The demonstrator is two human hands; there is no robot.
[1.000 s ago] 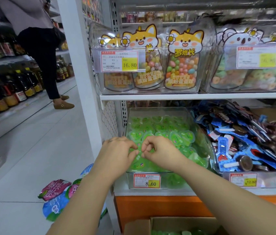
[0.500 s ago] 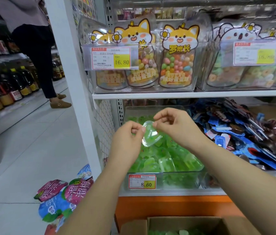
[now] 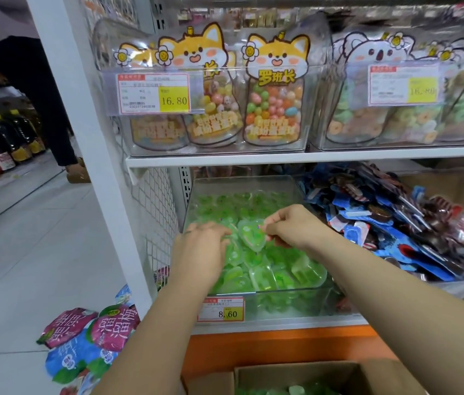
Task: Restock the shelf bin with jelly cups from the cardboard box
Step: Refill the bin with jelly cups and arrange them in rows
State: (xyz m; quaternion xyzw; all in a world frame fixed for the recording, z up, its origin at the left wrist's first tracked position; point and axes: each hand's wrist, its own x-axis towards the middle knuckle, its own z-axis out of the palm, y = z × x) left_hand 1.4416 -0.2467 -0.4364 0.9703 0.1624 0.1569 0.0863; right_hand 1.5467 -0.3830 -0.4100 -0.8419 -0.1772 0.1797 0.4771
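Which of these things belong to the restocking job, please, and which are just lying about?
Job: jelly cup pinched between left hand and right hand; shelf bin; cardboard box.
Lying about: snack bags on the floor; blue-wrapped sweets; candy pouches above.

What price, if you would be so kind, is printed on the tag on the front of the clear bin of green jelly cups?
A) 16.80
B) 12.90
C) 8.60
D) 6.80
C: the price tag on the front wall of the jelly cup bin reads 8.60, whereas 16.80 stands on the upper tag, one shelf higher.
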